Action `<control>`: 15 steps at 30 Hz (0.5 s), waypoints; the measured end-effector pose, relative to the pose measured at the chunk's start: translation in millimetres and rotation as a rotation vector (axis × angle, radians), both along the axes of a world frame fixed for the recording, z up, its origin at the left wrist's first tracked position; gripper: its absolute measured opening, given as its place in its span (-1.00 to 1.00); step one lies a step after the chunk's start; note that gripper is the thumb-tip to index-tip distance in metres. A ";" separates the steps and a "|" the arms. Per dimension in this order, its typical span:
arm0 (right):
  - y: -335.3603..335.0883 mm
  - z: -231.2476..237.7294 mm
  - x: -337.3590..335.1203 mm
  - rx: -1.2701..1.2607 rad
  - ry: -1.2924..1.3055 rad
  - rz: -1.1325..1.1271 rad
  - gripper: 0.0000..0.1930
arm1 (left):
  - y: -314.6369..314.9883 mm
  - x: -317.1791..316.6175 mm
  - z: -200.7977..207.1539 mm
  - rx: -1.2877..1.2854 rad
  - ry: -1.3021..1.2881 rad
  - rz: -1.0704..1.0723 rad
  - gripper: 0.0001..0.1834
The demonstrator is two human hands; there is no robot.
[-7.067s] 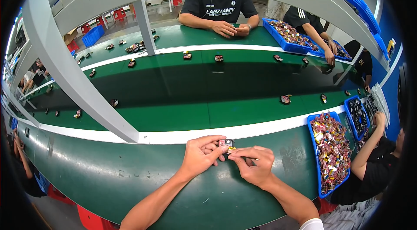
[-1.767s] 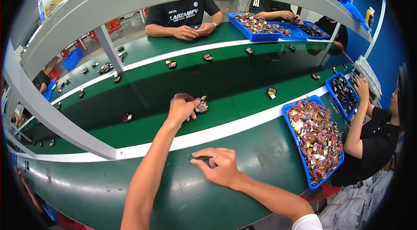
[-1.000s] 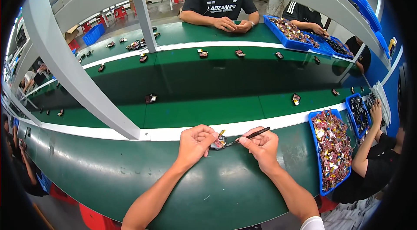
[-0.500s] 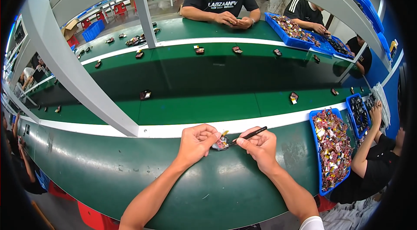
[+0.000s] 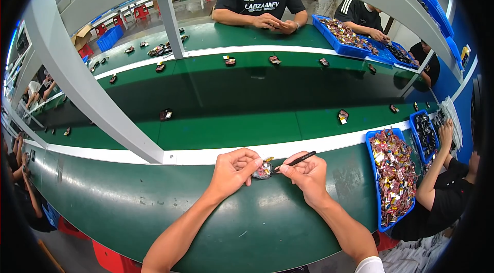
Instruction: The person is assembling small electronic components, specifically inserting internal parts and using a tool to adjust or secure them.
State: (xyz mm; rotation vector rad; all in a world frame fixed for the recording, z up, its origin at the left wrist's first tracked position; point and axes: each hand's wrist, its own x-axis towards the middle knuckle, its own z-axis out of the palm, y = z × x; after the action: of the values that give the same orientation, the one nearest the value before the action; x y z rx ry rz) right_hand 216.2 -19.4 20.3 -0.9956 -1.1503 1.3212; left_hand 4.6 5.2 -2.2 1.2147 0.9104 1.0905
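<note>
My left hand (image 5: 234, 172) pinches a small electronic assembly (image 5: 263, 170) between thumb and fingers. This piece has a dark, rounded casing, reddish and silvery parts inside and a yellow strip sticking up at its top. In my right hand (image 5: 309, 176) is a pair of black tweezers (image 5: 301, 158), gripped like a pen and slanting down to the left. Their tip is at the right edge of the assembly; whether it touches is too small to tell. Both hands are just above the green worktable (image 5: 206, 232), near its white far rail.
A blue tray (image 5: 382, 195) heaped with reddish small parts stands to my right, with a smaller blue tray (image 5: 430, 158) of black parts behind it. Beyond the rail, a green conveyor belt (image 5: 231, 129) carries scattered assemblies. A grey post (image 5: 98, 87) rises at left. Co-workers sit across and at right.
The assemblies on the belt have shifted slightly to the left. My hands stay in nearly the same place, with the held assembly turned a little.
</note>
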 end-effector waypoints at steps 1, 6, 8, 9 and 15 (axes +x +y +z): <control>0.1 -0.3 1.2 -0.024 0.011 0.006 -0.88 | -0.5 -1.0 2.1 0.003 0.001 -0.001 -0.84; -0.1 -0.3 4.7 -0.086 0.052 0.001 -0.86 | -0.5 -5.4 8.9 -0.003 -0.007 -0.120 -0.79; -1.0 2.9 2.9 -0.136 0.094 -0.039 -0.87 | -0.5 -7.1 8.4 0.025 -0.027 -0.135 -0.77; -0.6 3.0 3.4 -0.133 0.097 -0.045 -0.87 | -0.1 -7.7 8.3 0.049 -0.049 -0.146 -0.74; -2.5 2.4 -0.7 -0.120 0.093 -0.038 -0.83 | 1.3 -8.9 7.8 0.040 -0.033 -0.160 -0.73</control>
State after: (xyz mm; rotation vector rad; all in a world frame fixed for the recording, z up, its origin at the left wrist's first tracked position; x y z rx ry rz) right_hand 215.5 -21.9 22.7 -1.0260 -0.9875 1.4045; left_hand -4.4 6.5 5.6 1.2760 0.7561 1.0019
